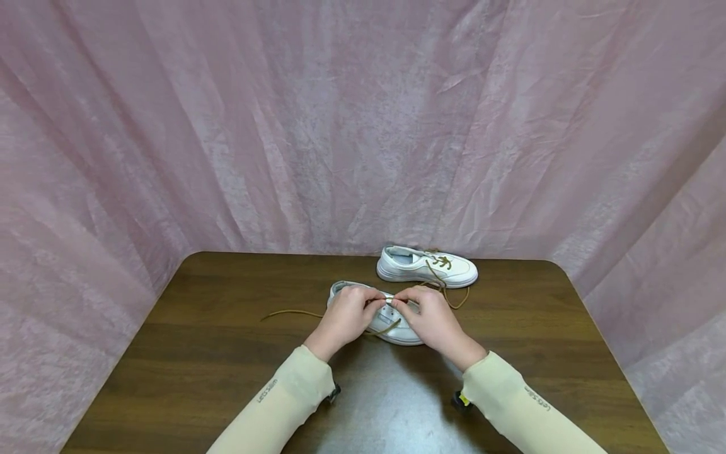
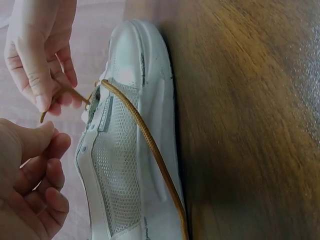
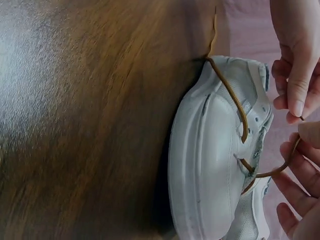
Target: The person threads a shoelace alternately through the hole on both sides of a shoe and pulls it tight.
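A white shoe stands on the table with a brown shoelace threaded through its front eyelets. One end of the lace hangs down the shoe's side and trails left on the tabletop. Above the shoe's opening, my left hand pinches the tip of the other lace end between thumb and finger. My right hand holds that same end a short way further along, its fingertips close to the left ones. Several upper eyelets on the visible side carry no lace.
Behind the hands, a second white shoe lies near the table's back edge, with a brown lace through it and loose ends on the wood. A pink curtain hangs behind the brown table.
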{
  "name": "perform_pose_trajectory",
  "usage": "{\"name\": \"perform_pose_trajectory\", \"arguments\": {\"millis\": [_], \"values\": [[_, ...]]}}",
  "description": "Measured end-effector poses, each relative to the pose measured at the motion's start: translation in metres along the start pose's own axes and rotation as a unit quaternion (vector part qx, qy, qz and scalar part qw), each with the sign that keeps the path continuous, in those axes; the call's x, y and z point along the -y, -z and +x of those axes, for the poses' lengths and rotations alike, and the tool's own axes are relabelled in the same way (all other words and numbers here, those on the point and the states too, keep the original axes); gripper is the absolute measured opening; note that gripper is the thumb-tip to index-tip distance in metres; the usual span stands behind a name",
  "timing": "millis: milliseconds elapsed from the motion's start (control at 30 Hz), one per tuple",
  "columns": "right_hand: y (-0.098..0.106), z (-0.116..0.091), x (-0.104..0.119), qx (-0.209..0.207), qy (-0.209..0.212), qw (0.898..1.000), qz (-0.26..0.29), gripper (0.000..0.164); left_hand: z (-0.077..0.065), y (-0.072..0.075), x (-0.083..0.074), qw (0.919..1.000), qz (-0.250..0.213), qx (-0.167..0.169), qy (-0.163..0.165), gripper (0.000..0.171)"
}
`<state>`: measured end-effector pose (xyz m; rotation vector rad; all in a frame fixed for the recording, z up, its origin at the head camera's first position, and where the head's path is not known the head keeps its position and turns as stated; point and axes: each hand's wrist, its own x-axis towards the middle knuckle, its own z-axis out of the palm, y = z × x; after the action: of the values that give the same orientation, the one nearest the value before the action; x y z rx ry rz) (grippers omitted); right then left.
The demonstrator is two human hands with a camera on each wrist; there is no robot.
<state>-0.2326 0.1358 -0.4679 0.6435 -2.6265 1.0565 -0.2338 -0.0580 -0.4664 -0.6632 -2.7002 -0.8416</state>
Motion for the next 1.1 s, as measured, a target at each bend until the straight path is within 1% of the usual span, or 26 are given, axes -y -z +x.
{"name": "perform_pose_trajectory", "arguments": {"millis": [133,233,367,433,533,633,767,867,1000,1100], "values": [[-0.002,0.000,-0.001,0.026,-0.005,1.000,-0.002,0.007,0.000,0.001,0.001,1.0000,0.001,0.000,-0.001,0.010],[-0.003,0.000,-0.001,0.042,-0.002,0.999,-0.004,0.010,0.000,0.000,0.001,0.9999,0.003,0.005,-0.013,0.009],[-0.003,-0.001,-0.002,0.052,0.012,0.999,-0.002,0.015,0.001,-0.001,0.001,0.9994,0.003,0.013,-0.032,0.010],[-0.002,-0.002,-0.002,0.059,0.014,0.998,-0.003,0.016,0.001,-0.002,0.002,0.9993,0.007,0.012,-0.035,0.010],[-0.002,-0.004,-0.003,0.070,0.006,0.997,-0.011,0.016,0.001,-0.003,0.003,0.9994,0.023,0.005,-0.027,0.009],[-0.003,-0.005,-0.004,0.081,-0.011,0.996,-0.040,0.017,-0.001,-0.005,0.004,0.9993,0.038,0.004,-0.007,0.010],[-0.005,-0.008,-0.005,0.093,-0.027,0.992,-0.086,0.016,-0.002,-0.006,0.005,0.9993,0.024,0.016,0.025,0.014],[-0.006,-0.009,-0.006,0.096,-0.036,0.989,-0.102,0.014,-0.002,-0.007,0.004,0.9989,0.007,0.023,0.040,0.015],[-0.006,-0.010,-0.005,0.090,-0.036,0.989,-0.112,0.012,-0.002,-0.009,0.005,0.9987,0.001,0.029,0.041,0.016],[-0.006,-0.010,-0.005,0.085,-0.023,0.988,-0.124,0.012,-0.002,-0.010,0.004,0.9985,0.007,0.039,0.038,0.016]]}}
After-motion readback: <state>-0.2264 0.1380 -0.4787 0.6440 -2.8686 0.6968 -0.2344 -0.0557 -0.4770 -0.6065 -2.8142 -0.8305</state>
